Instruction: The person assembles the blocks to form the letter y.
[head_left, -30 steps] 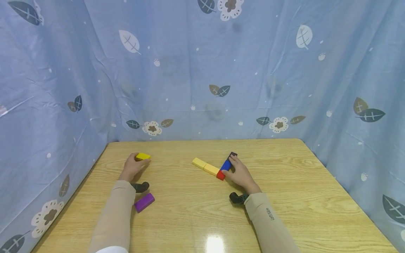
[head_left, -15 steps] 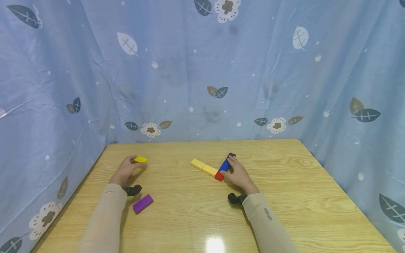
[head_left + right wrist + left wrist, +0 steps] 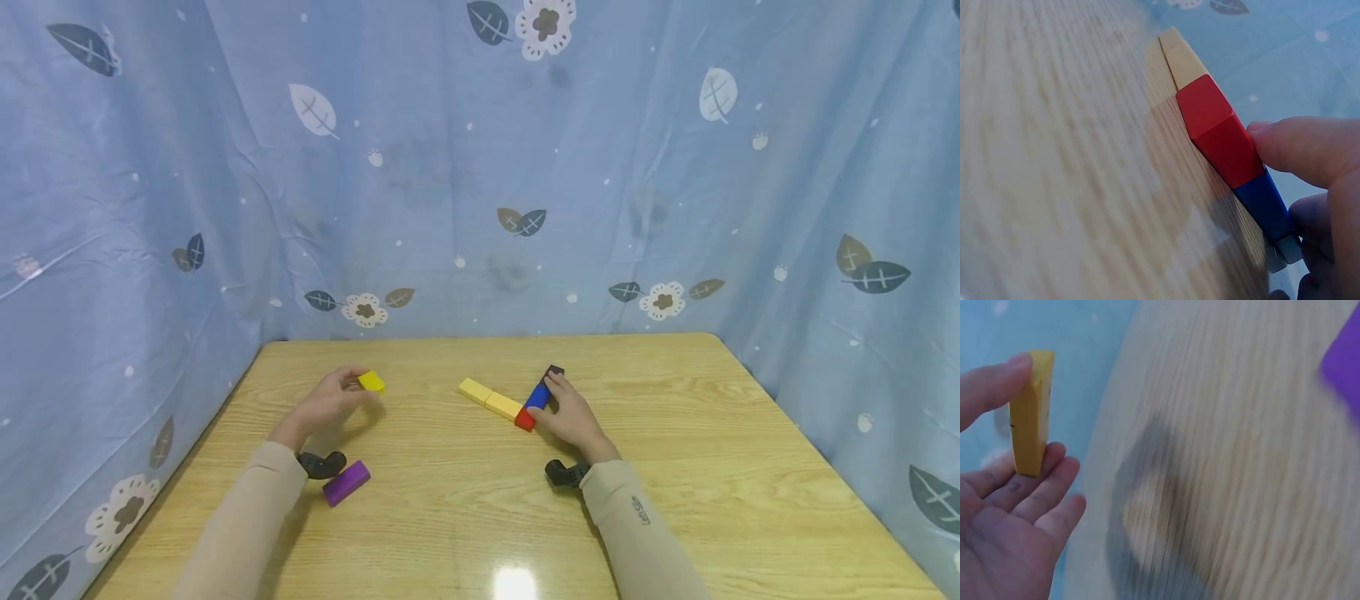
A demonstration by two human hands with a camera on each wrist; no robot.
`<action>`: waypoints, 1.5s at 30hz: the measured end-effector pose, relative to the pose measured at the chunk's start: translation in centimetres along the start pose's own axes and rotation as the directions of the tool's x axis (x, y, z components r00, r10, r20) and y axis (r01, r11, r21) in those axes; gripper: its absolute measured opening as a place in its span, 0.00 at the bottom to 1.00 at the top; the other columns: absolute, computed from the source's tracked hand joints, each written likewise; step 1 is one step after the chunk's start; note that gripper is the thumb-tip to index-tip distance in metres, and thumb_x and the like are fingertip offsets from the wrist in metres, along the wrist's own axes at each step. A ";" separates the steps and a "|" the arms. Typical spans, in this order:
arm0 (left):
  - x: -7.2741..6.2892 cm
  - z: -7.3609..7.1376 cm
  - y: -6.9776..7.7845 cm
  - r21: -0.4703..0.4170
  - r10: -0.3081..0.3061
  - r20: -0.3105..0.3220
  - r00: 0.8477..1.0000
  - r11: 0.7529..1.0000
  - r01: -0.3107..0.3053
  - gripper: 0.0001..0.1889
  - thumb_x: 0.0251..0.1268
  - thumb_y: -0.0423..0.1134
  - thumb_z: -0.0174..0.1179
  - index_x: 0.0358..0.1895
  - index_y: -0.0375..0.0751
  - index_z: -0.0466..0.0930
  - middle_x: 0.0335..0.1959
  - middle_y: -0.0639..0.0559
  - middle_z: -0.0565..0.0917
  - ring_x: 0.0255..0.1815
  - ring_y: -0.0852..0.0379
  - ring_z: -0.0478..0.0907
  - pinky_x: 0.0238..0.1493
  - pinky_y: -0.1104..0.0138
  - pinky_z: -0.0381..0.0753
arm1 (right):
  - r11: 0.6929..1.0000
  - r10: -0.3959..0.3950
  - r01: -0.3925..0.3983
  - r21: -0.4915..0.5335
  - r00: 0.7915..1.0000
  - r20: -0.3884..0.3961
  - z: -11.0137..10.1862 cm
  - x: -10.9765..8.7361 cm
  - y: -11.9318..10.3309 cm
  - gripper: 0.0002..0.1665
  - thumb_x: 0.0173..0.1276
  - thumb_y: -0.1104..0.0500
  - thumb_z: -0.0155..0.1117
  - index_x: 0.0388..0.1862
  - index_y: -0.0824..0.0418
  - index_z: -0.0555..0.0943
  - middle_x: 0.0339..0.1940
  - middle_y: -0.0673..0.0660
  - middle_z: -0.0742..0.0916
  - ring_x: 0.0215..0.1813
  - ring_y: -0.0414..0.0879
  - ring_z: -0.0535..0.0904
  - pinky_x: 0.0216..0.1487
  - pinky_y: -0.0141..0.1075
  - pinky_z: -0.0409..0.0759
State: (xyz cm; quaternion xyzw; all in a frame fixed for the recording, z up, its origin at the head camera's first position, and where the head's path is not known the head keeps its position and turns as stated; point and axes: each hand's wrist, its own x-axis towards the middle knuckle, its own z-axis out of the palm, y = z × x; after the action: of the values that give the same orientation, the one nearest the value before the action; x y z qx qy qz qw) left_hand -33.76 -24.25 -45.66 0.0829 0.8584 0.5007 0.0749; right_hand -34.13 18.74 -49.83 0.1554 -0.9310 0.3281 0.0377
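My left hand [image 3: 326, 404] pinches a yellow block [image 3: 371, 381] between thumb and fingers at the table's left. In the left wrist view, the block [image 3: 1030, 419] stands on end between thumb tip and fingertips, with the hand's shadow falling on the wood. My right hand [image 3: 576, 423] holds a slanted row made of a red block [image 3: 525, 420], a blue block [image 3: 537, 395] and a black block [image 3: 556, 369]. The right wrist view has the thumb against the red block [image 3: 1216, 125], fingers curled by the blue and dark end. Two pale yellow blocks [image 3: 487, 398] run leftward from the red one.
A purple block [image 3: 347, 483] lies by my left wrist, close to the black wrist camera [image 3: 322, 465]. Another wrist camera [image 3: 566, 473] juts from the right wrist. Blue patterned curtain [image 3: 450, 167] encloses the wooden table [image 3: 450, 517] at the back and sides.
My left hand, gripping the yellow block, first shifts slightly left, then moves right toward the pale blocks, and the block turns. The right hand stays on the red, blue and black row.
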 end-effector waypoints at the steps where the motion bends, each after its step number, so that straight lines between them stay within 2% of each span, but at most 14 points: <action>1: 0.0 0.4 0.3 -0.002 0.007 0.014 1.000 1.000 -0.007 0.37 0.61 0.45 0.63 0.68 0.33 0.57 0.61 0.36 0.72 0.62 0.42 0.71 0.60 0.56 0.73 | 1.000 0.001 -0.001 0.001 1.000 -0.001 0.0 0.0 0.1 0.46 0.66 0.43 0.60 0.72 0.68 0.58 0.75 0.64 0.59 0.75 0.63 0.50 0.72 0.56 0.55; 5: 0.1 1.9 1.6 -0.033 0.071 0.077 0.994 0.997 -0.068 0.35 0.62 0.39 0.62 0.68 0.32 0.58 0.59 0.37 0.73 0.59 0.45 0.73 0.57 0.60 0.77 | 1.000 -0.007 0.007 -0.005 1.000 -0.008 0.1 0.0 0.3 0.46 0.66 0.42 0.60 0.72 0.68 0.59 0.75 0.64 0.60 0.75 0.63 0.51 0.72 0.57 0.55; 11: 0.0 4.0 3.8 -0.088 0.157 0.149 0.976 0.986 -0.145 0.36 0.61 0.37 0.63 0.69 0.29 0.57 0.61 0.36 0.71 0.60 0.42 0.72 0.59 0.58 0.76 | 1.000 -0.018 0.018 -0.010 1.000 -0.013 0.1 0.0 0.2 0.45 0.66 0.43 0.60 0.71 0.70 0.59 0.75 0.66 0.60 0.75 0.64 0.52 0.71 0.57 0.56; 16: 0.1 5.8 5.0 -0.119 0.196 0.215 0.957 0.978 -0.173 0.38 0.60 0.38 0.64 0.70 0.30 0.55 0.63 0.36 0.69 0.62 0.41 0.70 0.62 0.57 0.73 | 1.000 -0.022 0.021 -0.013 1.000 -0.012 0.2 0.0 0.2 0.46 0.66 0.43 0.60 0.71 0.70 0.59 0.75 0.66 0.60 0.75 0.64 0.51 0.72 0.57 0.56; 23: -0.1 8.6 6.8 -0.154 0.241 0.300 0.923 0.967 -0.202 0.37 0.58 0.37 0.66 0.69 0.31 0.59 0.59 0.38 0.72 0.61 0.42 0.72 0.61 0.59 0.74 | 1.000 -0.023 0.023 -0.013 1.000 -0.013 0.1 0.0 0.3 0.46 0.66 0.42 0.59 0.72 0.69 0.59 0.75 0.65 0.60 0.75 0.63 0.51 0.72 0.57 0.55; 28: -0.1 10.5 7.5 -0.150 0.245 0.360 0.900 0.968 -0.203 0.34 0.58 0.37 0.66 0.67 0.35 0.62 0.61 0.40 0.72 0.62 0.43 0.71 0.61 0.60 0.75 | 1.000 -0.017 0.017 -0.011 1.000 -0.010 0.0 0.0 0.1 0.46 0.66 0.43 0.60 0.72 0.69 0.59 0.75 0.65 0.60 0.75 0.63 0.51 0.72 0.57 0.55; 36: 0.6 13.0 7.7 -0.120 0.217 0.415 0.883 0.976 -0.184 0.35 0.57 0.40 0.67 0.67 0.37 0.63 0.63 0.42 0.71 0.63 0.45 0.72 0.61 0.60 0.75 | 1.000 -0.016 0.016 -0.007 1.000 -0.016 -0.2 -0.2 0.0 0.45 0.66 0.45 0.60 0.71 0.70 0.59 0.75 0.66 0.60 0.75 0.63 0.52 0.72 0.57 0.55; 39: 0.9 13.9 7.7 -0.119 0.216 0.438 0.873 0.976 -0.182 0.35 0.58 0.40 0.66 0.68 0.36 0.62 0.64 0.41 0.70 0.63 0.45 0.72 0.61 0.59 0.74 | 1.000 -0.012 0.012 -0.004 1.000 -0.021 -0.1 -0.2 0.0 0.45 0.65 0.45 0.61 0.71 0.70 0.60 0.75 0.66 0.61 0.75 0.64 0.52 0.71 0.57 0.56; 43: 1.1 15.1 7.7 -0.084 0.203 0.455 0.867 0.979 -0.185 0.35 0.58 0.40 0.66 0.68 0.37 0.62 0.64 0.42 0.70 0.63 0.45 0.72 0.62 0.57 0.74 | 1.000 -0.004 0.004 -0.006 1.000 -0.027 0.1 0.0 0.2 0.45 0.65 0.43 0.60 0.71 0.70 0.60 0.75 0.66 0.60 0.75 0.63 0.52 0.72 0.57 0.56; 45: 1.1 15.6 7.8 -0.045 0.191 0.455 0.870 0.980 -0.191 0.35 0.57 0.41 0.66 0.67 0.39 0.63 0.63 0.44 0.71 0.62 0.47 0.73 0.62 0.58 0.73 | 1.000 -0.003 0.003 -0.005 0.999 -0.032 0.2 0.0 0.2 0.46 0.65 0.43 0.60 0.71 0.70 0.60 0.75 0.66 0.60 0.75 0.63 0.52 0.72 0.57 0.55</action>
State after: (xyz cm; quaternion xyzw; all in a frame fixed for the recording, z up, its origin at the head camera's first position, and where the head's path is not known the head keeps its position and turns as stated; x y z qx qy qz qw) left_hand -31.02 -6.98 -46.48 0.2827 0.8046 0.4714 0.2246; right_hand -34.23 18.77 -50.15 0.1515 -0.9308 0.3282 0.0534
